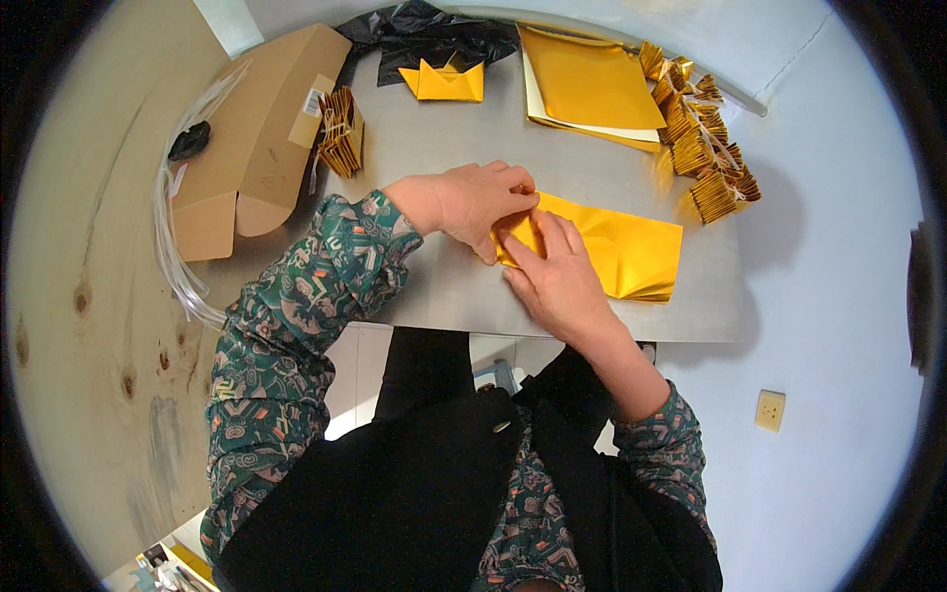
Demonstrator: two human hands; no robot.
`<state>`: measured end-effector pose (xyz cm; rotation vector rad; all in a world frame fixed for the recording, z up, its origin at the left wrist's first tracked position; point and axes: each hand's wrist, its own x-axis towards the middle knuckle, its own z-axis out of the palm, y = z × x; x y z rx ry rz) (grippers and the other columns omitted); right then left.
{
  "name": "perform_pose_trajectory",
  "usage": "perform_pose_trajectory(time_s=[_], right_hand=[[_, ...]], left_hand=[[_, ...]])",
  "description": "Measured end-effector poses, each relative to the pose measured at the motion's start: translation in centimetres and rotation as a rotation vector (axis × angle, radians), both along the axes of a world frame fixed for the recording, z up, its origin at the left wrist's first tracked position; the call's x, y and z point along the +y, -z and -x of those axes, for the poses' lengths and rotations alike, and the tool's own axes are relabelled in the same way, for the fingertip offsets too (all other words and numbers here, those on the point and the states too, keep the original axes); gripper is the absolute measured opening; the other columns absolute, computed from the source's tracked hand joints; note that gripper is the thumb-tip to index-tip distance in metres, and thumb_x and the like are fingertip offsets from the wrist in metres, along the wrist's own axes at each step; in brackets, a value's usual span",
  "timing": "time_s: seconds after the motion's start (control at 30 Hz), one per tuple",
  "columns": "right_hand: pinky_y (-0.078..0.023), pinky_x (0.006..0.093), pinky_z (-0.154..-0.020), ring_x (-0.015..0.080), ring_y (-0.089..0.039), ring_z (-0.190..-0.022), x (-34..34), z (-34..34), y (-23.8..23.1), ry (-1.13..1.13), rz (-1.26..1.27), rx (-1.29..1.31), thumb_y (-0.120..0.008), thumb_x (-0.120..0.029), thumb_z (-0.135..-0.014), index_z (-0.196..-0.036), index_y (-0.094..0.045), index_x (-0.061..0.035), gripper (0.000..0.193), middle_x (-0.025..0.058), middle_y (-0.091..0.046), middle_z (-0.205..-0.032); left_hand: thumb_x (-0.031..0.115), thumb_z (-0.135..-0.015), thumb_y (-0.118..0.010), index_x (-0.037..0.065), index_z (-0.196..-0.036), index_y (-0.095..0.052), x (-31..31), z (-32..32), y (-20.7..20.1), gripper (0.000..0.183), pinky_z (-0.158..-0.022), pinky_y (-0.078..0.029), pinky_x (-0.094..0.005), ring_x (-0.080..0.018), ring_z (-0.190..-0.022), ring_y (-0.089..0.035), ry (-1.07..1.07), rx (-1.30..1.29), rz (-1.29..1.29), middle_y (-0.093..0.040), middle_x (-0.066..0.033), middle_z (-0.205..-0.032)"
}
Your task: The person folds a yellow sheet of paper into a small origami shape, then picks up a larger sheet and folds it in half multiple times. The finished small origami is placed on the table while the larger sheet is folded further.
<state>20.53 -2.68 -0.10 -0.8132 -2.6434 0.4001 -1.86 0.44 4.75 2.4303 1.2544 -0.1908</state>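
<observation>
A folded sheet of shiny gold paper (639, 249) lies near the front edge of the table, with creases across its middle. My left hand (473, 205) is closed on the paper's left end, its fingers bent over the upper corner. My right hand (560, 274) grips the same end just to the right, thumb and fingertips pressed on the paper near the left fingers. The paper's left end is mostly hidden beneath both hands. Farther back stands a folded gold paper boat shape (449, 83) with pointed ends.
A stack of gold sheets (592, 84) lies at the back. Tied bundles of folded gold paper (695, 148) line the right edge, and another tied bundle (341, 136) sits by the cardboard box (247, 138). Black plastic (434, 37) lies behind; clear strands (168, 242) hang left.
</observation>
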Motion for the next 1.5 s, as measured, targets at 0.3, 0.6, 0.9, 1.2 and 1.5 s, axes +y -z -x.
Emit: perform_pose_trajectory(time_s=[0.3,0.6,0.9,1.2,1.5], right_hand=[[-0.027,0.0657,-0.121,0.0502,-0.035,-0.145,-1.0,-0.2,0.2,-0.048,-0.049,-0.004,-0.073,-0.026,-0.094,-0.141,-0.066,-0.024,0.048,0.0223,-0.044,-0.155],[-0.027,0.0684,-0.119,0.0498,-0.035,-0.143,-1.3,0.0,0.0,-0.046,-0.063,-0.016,-0.071,-0.024,-0.094,-0.143,-0.064,-0.025,0.049,0.0218,-0.044,-0.154],[-0.027,0.0711,-0.117,0.0556,-0.037,-0.14,-1.7,0.7,0.3,-0.022,-0.093,-0.028,-0.066,-0.023,-0.097,-0.142,-0.065,-0.0292,0.045,0.0228,-0.044,-0.153],[-0.02,0.071,-0.12,0.0505,-0.032,-0.149,-1.7,-0.1,0.1,-0.078,-0.054,-0.079,-0.068,-0.026,-0.098,-0.142,-0.064,-0.0268,0.045,0.0187,-0.042,-0.159],[-0.018,0.0658,-0.124,0.0271,-0.041,-0.151,-2.3,-1.1,1.0,-0.119,-0.034,-0.044,-0.068,-0.035,-0.097,-0.146,-0.059,-0.0112,0.055,0.0095,-0.053,-0.155]], left_hand=[[0.017,-0.079,-0.078,0.001,-0.152,-0.047,0.2,-0.1,-0.8,0.081,-0.118,-0.042,-0.0399,-0.0361,-0.139,-0.044,0.002,0.024,0.066,-0.046,-0.0179,-0.152],[0.005,-0.085,-0.072,0.003,-0.149,-0.051,0.2,0.3,0.1,0.067,-0.117,-0.043,-0.0397,-0.0354,-0.137,-0.046,0.036,0.002,-0.018,-0.049,-0.0167,-0.149],[0.006,-0.086,-0.076,0.006,-0.149,-0.052,0.1,-0.2,-0.2,0.068,-0.117,-0.043,-0.0382,-0.0337,-0.139,-0.046,0.001,0.042,-0.016,-0.049,-0.0145,-0.151],[0.016,-0.079,-0.082,0.003,-0.15,-0.05,0.1,-0.3,0.0,0.08,-0.114,-0.045,-0.0388,-0.0347,-0.136,-0.046,0.005,0.012,0.002,-0.05,-0.0155,-0.147],[0.024,-0.076,-0.086,0.001,-0.152,-0.047,0.3,0.7,0.1,0.089,-0.117,-0.042,-0.0396,-0.0373,-0.137,-0.044,0.061,-0.071,-0.004,-0.047,-0.0176,-0.149]])
